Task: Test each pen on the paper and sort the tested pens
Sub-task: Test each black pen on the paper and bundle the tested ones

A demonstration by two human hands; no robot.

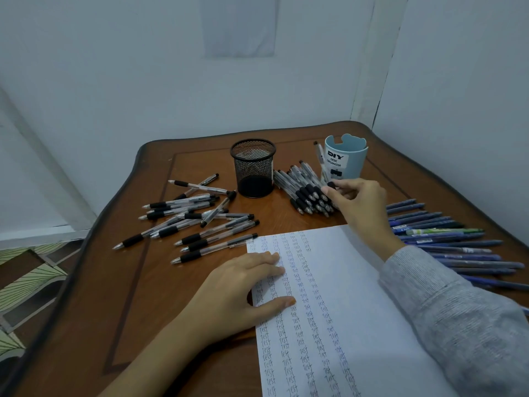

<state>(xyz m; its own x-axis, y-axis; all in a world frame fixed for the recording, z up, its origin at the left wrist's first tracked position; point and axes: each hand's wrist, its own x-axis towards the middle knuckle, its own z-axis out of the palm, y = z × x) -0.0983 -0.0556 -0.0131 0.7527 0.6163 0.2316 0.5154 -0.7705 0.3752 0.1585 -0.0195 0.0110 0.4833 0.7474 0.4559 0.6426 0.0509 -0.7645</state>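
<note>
Blue cup (347, 159) has a label (335, 161) reading "DIY DESK ORGANIZER"; paper (329, 296) is covered in handwritten columns of the word "Test".

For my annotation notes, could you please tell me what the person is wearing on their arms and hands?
On the right, a grey ribbed knit sleeve reaches the wrist. The left forearm is bare, with no sleeve in view. Neither the left hand nor the right hand shows a glove, ring or watch.

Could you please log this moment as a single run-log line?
left hand: flat on paper | right hand: pinches pen at stacked pile by blue organizer | mesh cup: upright
</note>
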